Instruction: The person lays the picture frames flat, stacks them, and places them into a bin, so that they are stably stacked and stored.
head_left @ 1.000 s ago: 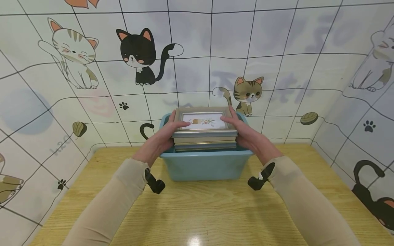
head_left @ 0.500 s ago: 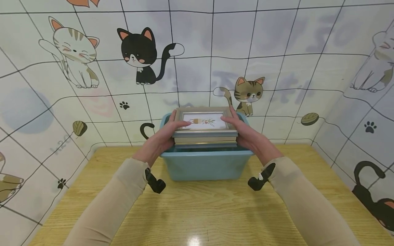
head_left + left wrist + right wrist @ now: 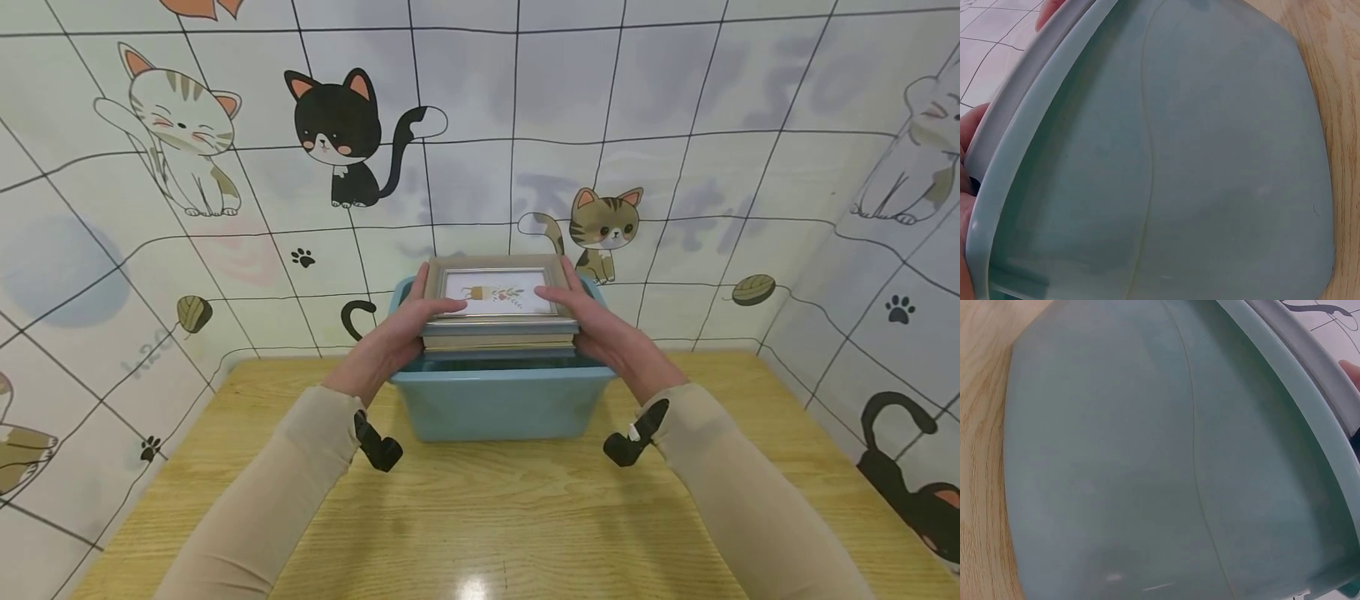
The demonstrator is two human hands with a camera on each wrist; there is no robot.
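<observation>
A stack of picture frames (image 3: 499, 342) sits level in the mouth of a blue plastic basin (image 3: 502, 406). The top picture frame (image 3: 498, 293) has a beige-grey border and a print of a pot with flowers. From the left, my left hand (image 3: 396, 336) grips the stack, thumb on the top face, fingers down the side. Opposite it, my right hand (image 3: 613, 331) grips the right side in the same way. In the left wrist view the basin wall (image 3: 1210, 150) fills most of the picture, and in the right wrist view the basin wall (image 3: 1104, 444) does too. The lower fingers are hidden.
The basin stands on a light wooden table (image 3: 480, 517) close to the back wall (image 3: 480, 108), which is covered in a cat print. Walls with the same print flank the table. Dark wrist mounts (image 3: 378, 443) hang beneath the sleeves.
The stack has risen slightly in both hands. Its lower edge shows higher above the basin's front rim, and a dark gap there has widened. The basin has stayed in place.
</observation>
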